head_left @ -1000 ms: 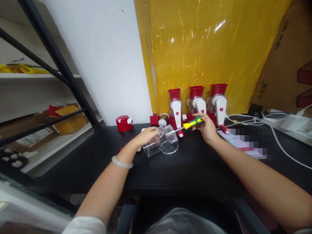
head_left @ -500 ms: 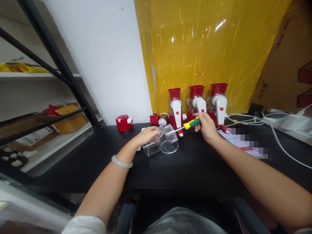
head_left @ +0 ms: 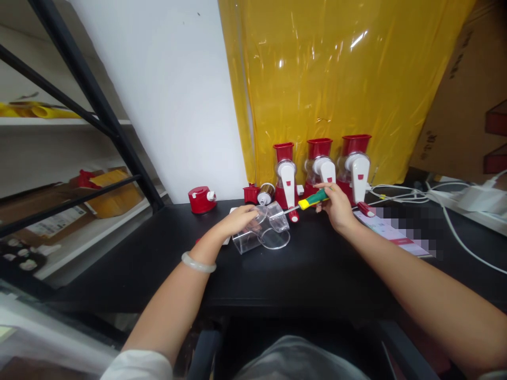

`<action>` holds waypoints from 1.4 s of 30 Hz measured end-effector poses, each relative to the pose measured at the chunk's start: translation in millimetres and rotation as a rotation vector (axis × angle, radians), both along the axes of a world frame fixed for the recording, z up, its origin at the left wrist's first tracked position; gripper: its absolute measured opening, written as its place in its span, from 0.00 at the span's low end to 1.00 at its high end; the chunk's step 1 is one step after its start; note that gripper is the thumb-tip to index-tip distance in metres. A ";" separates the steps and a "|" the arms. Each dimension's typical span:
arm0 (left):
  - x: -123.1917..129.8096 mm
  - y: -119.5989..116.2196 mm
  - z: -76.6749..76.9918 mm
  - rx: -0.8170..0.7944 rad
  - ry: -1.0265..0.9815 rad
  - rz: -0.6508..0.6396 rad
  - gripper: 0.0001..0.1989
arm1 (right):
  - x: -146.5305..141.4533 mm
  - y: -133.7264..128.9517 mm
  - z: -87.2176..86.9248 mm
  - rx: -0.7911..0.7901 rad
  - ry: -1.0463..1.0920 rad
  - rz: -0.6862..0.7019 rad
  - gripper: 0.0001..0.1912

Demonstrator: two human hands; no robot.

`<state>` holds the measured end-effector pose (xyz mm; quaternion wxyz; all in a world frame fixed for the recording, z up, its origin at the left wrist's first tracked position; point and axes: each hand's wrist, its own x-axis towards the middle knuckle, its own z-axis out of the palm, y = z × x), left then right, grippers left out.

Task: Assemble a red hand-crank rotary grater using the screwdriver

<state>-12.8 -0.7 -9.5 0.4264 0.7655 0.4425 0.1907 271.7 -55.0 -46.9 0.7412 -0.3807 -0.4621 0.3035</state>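
A clear plastic grater housing [head_left: 274, 238] lies tilted on the black table, and my left hand [head_left: 242, 220] is closed on its upper part. My right hand [head_left: 336, 207] grips a screwdriver [head_left: 315, 199] with a green and yellow handle. Its metal shaft points left, and the tip meets the clear housing near its upper right part; the exact contact point is too small to tell. Partly hidden behind my left hand is a white and red piece. Just behind the housing sit a grater drum [head_left: 265, 193] and a small red part [head_left: 251, 193].
Three red and white rotary graters [head_left: 285, 179] stand along the back, before a yellow plastic curtain [head_left: 328, 74]. A round red base [head_left: 202, 200] sits at the back left. White cables [head_left: 400, 193] and a printed sheet [head_left: 390, 227] lie at right. A black-framed shelf [head_left: 114, 129] borders the left.
Almost nothing differs. Both hands, the screwdriver and the clear housing keep nearly the same places.
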 end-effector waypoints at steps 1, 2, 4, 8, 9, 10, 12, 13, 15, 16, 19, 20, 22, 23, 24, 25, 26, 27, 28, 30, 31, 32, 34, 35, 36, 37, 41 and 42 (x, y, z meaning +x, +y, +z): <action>0.0 0.4 -0.3 -0.003 0.001 0.002 0.17 | -0.8 -0.3 0.9 -0.003 0.007 -0.003 0.14; 0.1 0.6 -0.5 -0.006 0.001 0.004 0.17 | -1.7 -0.5 1.7 -0.004 0.012 -0.010 0.15; 0.4 0.5 -0.5 -0.005 -0.003 0.008 0.17 | -3.1 -0.7 2.6 0.000 0.007 -0.031 0.17; 0.7 -0.5 0.1 -0.001 -0.009 0.007 0.18 | -4.3 -0.9 1.4 -0.002 -0.054 -0.089 0.19; 0.6 -0.6 0.2 -0.004 -0.008 0.010 0.18 | -4.1 -0.8 0.6 -0.007 -0.067 -0.101 0.19; 0.6 -0.5 0.1 -0.008 -0.007 0.012 0.18 | -3.6 -0.6 -0.3 -0.009 -0.071 -0.105 0.19; 0.4 0.1 -0.4 -0.013 -0.006 0.016 0.18 | -2.1 0.1 -2.1 0.003 -0.048 -0.086 0.18; 0.3 0.5 -0.8 -0.013 -0.007 0.016 0.18 | -1.2 0.5 -2.9 0.015 -0.029 -0.064 0.17; 0.1 1.4 -1.5 -0.011 -0.012 0.011 0.18 | 0.3 1.4 -4.0 0.038 0.001 -0.023 0.15; 0.0 1.7 -1.7 -0.010 -0.014 0.009 0.18 | 0.9 1.6 -4.2 0.045 0.007 -0.012 0.14; -0.1 1.6 -1.8 -0.012 -0.013 0.006 0.17 | 1.1 0.9 -3.0 0.034 0.006 -0.019 0.12; -0.1 1.3 -1.5 -0.012 -0.011 0.007 0.17 | 0.7 0.4 -2.1 0.030 0.002 -0.025 0.12; 0.0 0.5 -0.8 -0.014 -0.007 0.008 0.18 | -0.5 -0.7 -0.1 0.023 -0.004 -0.037 0.10; 0.1 0.1 -0.4 -0.015 -0.007 0.009 0.18 | -1.2 -1.1 0.7 0.019 -0.007 -0.044 0.10; 0.1 -0.3 -0.1 -0.016 -0.009 0.009 0.19 | -1.7 -1.3 1.4 0.014 -0.010 -0.053 0.10; 0.2 -0.6 0.1 -0.017 -0.011 0.009 0.19 | -2.2 -1.3 1.8 0.008 -0.014 -0.062 0.11; 0.2 -0.7 0.2 -0.018 -0.013 0.008 0.18 | -2.6 -1.2 1.9 0.002 -0.020 -0.071 0.13; 0.2 -0.8 0.2 -0.018 -0.015 0.007 0.18 | -2.8 -1.1 1.9 0.001 -0.029 -0.077 0.14; 0.2 -0.8 0.2 -0.018 -0.016 0.005 0.18 | -3.0 -1.0 1.8 0.004 -0.038 -0.079 0.15; 0.1 -0.6 -0.1 -0.015 -0.015 0.004 0.18 | -3.3 -1.0 1.3 0.014 -0.052 -0.081 0.17; 0.1 -0.5 -0.2 -0.014 -0.014 0.006 0.18 | -3.4 -1.1 1.0 0.015 -0.060 -0.085 0.18; 0.1 -0.5 -0.3 -0.013 -0.012 0.008 0.18 | -3.4 -1.2 0.6 0.013 -0.064 -0.089 0.18; 0.0 -0.4 -0.2 -0.015 -0.005 0.013 0.18 | -3.0 -1.0 -0.3 0.001 -0.054 -0.085 0.18; 0.0 -0.4 -0.2 -0.015 -0.002 0.013 0.18 | -2.4 -0.6 -0.9 -0.003 -0.040 -0.072 0.18; 0.0 -0.4 -0.1 -0.015 0.000 0.011 0.18 | -1.7 0.0 -1.5 -0.006 -0.022 -0.053 0.17; 0.0 -0.4 0.0 -0.014 0.000 0.008 0.18 | -0.9 0.6 -2.1 -0.007 -0.008 -0.031 0.16; 0.0 -0.5 0.0 -0.008 -0.001 0.006 0.19 | 1.7 2.1 -2.8 0.000 -0.011 -0.002 0.12; -0.1 -0.5 0.0 -0.009 -0.002 0.007 0.18 | 1.7 2.0 -2.3 -0.001 -0.016 -0.008 0.12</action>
